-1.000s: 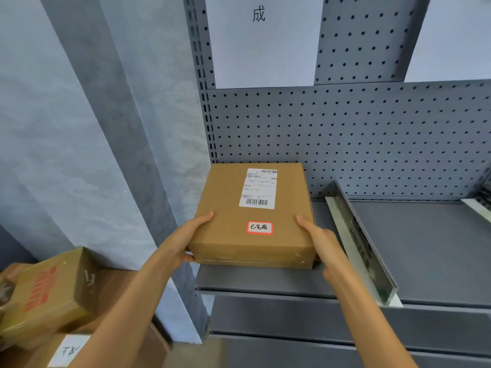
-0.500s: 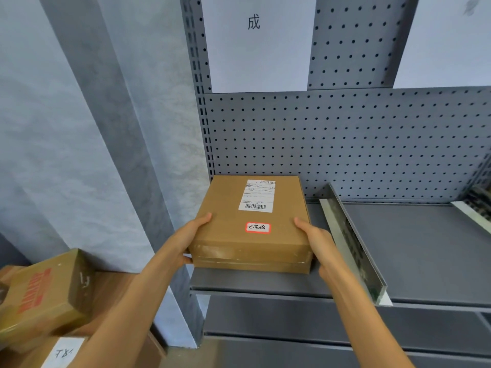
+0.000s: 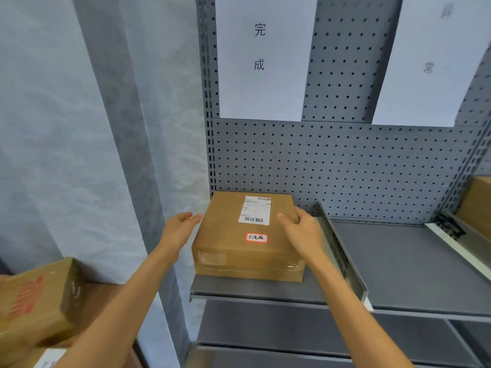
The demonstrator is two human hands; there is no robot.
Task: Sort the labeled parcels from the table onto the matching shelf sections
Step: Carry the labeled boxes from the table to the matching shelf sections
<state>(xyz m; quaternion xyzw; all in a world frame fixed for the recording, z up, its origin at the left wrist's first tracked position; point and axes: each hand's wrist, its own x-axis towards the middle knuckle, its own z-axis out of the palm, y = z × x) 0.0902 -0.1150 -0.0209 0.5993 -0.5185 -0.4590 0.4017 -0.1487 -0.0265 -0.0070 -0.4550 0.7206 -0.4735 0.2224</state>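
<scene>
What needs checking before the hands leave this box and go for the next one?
1. Box flat on the shelf, none of it over the front edge: ok.
2. Section match: box tag reads 已完成; sign above shows 完成: ok.
3. Left hand free of the box: ok, open, off its left side.
4. Right hand free: cannot tell; fingers lie at the box's right top edge, contact unclear.
5. Box clear of the divider: cannot tell, the right arm hides the gap.
6. More parcels waiting: ok, the carton sits lower left.
</scene>
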